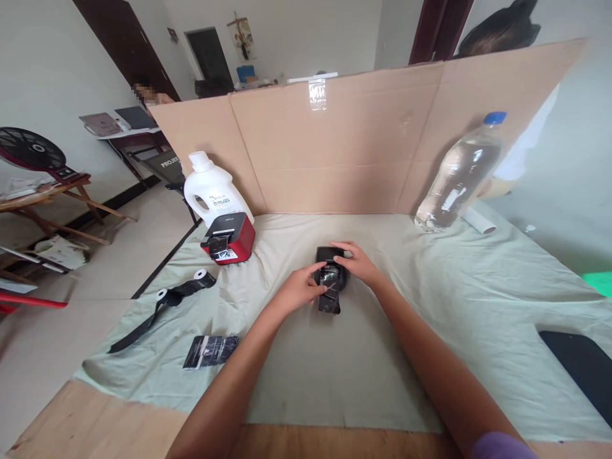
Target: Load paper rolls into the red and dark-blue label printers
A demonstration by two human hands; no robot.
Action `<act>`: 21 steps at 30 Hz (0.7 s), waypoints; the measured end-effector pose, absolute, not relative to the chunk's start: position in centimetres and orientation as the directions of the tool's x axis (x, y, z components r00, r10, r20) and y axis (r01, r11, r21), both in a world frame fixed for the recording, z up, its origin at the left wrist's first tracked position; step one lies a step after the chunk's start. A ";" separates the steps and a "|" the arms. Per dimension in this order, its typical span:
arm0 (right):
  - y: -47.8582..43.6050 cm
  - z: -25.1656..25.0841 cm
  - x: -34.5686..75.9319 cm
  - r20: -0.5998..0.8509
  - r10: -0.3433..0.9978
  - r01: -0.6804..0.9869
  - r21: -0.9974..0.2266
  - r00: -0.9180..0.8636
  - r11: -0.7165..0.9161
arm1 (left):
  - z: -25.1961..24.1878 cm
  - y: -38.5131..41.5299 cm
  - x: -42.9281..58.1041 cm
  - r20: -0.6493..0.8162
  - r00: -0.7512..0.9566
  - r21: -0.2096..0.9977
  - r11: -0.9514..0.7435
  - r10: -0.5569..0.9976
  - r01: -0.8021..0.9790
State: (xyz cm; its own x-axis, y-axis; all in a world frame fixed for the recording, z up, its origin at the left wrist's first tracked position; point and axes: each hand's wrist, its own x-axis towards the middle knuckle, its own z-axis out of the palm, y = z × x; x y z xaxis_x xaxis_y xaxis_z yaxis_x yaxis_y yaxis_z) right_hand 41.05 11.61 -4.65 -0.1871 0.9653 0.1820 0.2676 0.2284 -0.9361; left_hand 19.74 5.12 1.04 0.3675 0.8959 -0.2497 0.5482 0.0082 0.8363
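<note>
A small black device (pixel 327 255) sits on the pale green cloth (pixel 363 344) at the middle of the table. A strip of glossy black paper (pixel 329 294) hangs from its front. My left hand (pixel 300 288) pinches this strip at its left side, fingers closed on it. From the right, my right hand (pixel 356 261) rests on top of the device with fingers curled over it.
A red and black label printer (pixel 229 238) stands at the left, a white jug (pixel 211 189) behind it. Black paper rolls (pixel 191 287) and a black sheet (pixel 210 350) lie left. A water bottle (pixel 459 175) leans on the cardboard screen (pixel 344 146). A dark flat object (pixel 583 366) lies right.
</note>
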 end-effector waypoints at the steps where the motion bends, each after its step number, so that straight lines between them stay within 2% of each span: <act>1: 11.7 -4.7 41.0 0.163 0.971 0.244 -0.948 -0.177 0.204 | 1.2 5.1 19.6 -0.245 0.363 0.824 -0.004 0.899 0.567; 6: 11.9 -5.1 40.7 0.036 0.989 0.189 -0.980 -0.146 0.064 | 0.6 5.8 19.0 -0.184 0.290 0.669 -0.096 0.939 0.737; 9: 12.0 -5.7 40.5 0.068 0.990 0.213 -0.973 -0.121 0.093 | -0.2 6.3 19.1 -0.097 0.241 0.549 -0.150 0.966 0.823; 11: 12.0 -6.3 40.2 0.105 0.991 0.224 -0.967 -0.084 0.122 | -0.7 6.5 19.3 -0.032 0.223 0.535 -0.172 0.974 0.827; 14: 11.6 -7.2 39.1 0.115 0.992 0.229 -0.968 0.060 0.098 | -1.7 6.7 19.5 0.031 0.207 0.635 -0.179 0.978 0.752; 18: 10.2 -7.2 37.0 0.066 0.968 0.168 -0.985 0.244 0.025 | -3.4 6.8 19.8 -0.104 0.242 0.825 -0.053 0.965 0.563; 21: 9.2 -6.5 36.5 0.018 0.969 0.057 -0.998 0.248 0.004 | -3.8 6.7 20.6 -0.146 0.250 0.870 0.004 0.957 0.494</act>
State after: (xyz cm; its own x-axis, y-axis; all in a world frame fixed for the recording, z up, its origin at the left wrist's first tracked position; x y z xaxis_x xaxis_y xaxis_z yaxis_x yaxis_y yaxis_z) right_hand 36.48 9.24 -6.49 0.2483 0.9685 0.0182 0.0567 0.0042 -0.9984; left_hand 20.56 6.74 -3.77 0.2502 0.9571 -0.1462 0.4939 0.0037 0.8695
